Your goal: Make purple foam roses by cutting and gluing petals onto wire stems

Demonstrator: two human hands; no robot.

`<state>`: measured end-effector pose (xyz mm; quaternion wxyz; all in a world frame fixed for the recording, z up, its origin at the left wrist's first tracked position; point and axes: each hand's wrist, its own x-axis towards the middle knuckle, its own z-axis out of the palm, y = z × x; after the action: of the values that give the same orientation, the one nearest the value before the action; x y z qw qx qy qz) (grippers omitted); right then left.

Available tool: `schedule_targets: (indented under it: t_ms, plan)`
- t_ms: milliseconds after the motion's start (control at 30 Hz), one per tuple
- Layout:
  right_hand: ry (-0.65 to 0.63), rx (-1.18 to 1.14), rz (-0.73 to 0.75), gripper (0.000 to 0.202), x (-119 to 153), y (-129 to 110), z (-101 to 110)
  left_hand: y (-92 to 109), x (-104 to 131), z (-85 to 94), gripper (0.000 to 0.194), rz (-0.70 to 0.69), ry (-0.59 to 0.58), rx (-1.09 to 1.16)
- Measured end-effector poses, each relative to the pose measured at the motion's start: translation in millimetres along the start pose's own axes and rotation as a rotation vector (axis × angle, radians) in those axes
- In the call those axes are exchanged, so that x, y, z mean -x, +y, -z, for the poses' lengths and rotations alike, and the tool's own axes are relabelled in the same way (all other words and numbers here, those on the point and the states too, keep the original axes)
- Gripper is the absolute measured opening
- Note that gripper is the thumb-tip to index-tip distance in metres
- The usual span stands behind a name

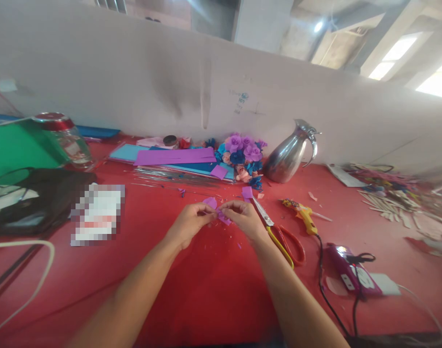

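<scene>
- A small piece of purple paper [209,202] is held between two bare hands, near the middle of a red tabletop [206,299]; whether it is one piece or several cannot be told.
- By the left hand [187,224], the paper is pinched between thumb and fingertips, with the fingers curled and the palm turned inward.
- By the right hand [244,220], the same paper is gripped in a matching pinch, with the fingertips of both hands almost meeting.
- Just beyond the right hand, scissors [268,222] with red and yellow handles are laid down, a purple square [247,194] by their tips.
- Farther right, a yellow glue gun [305,216] is placed.
- Beyond the hands, thin wires [170,175], purple strips [174,156] and a cluster of paper flowers [239,151] are seen, with a metal jug [288,155] beside the flowers.
</scene>
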<state>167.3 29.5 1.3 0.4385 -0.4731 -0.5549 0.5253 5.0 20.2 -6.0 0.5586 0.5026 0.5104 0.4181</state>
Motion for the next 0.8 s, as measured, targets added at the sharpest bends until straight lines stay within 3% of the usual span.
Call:
schedule_targets:
  t_ms: [267,500,800]
  plan:
    - [0.002,0.016,0.02,0.015,0.0,-0.1,-1.5,4.6,3.7,-1.2,0.017,0.017,-0.011,-0.025]
    - [0.033,0.022,0.03,0.013,0.8,-0.9,-0.7,9.0,6.1,-2.3,0.017,-0.048,-0.071,-0.075]
    - [0.03,0.036,0.037,0.014,1.0,-1.0,-0.2,4.8,2.6,0.2,0.014,-0.038,-0.063,-0.029]
